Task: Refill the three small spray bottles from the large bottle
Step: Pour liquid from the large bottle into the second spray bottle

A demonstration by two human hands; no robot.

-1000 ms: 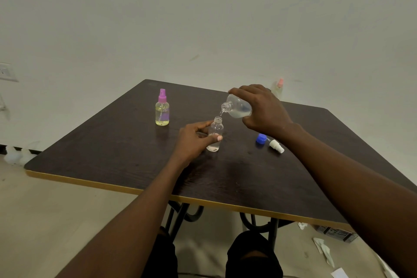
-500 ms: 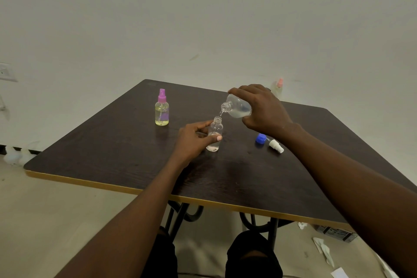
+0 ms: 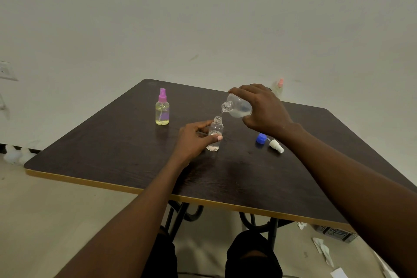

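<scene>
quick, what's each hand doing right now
Left hand: holding the small open bottle upright on the table.
Right hand: gripping the large bottle, tipped over the small one's mouth.

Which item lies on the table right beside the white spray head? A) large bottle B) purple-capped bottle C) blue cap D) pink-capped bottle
C: the blue cap lies on the table just left of the white spray head.

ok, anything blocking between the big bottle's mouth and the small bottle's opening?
Nothing visible. The big bottle, tilted in the right hand, pours straight into the open neck of the small bottle. The left hand grips it lower down; the blue cap and white sprayer lie aside.
</scene>
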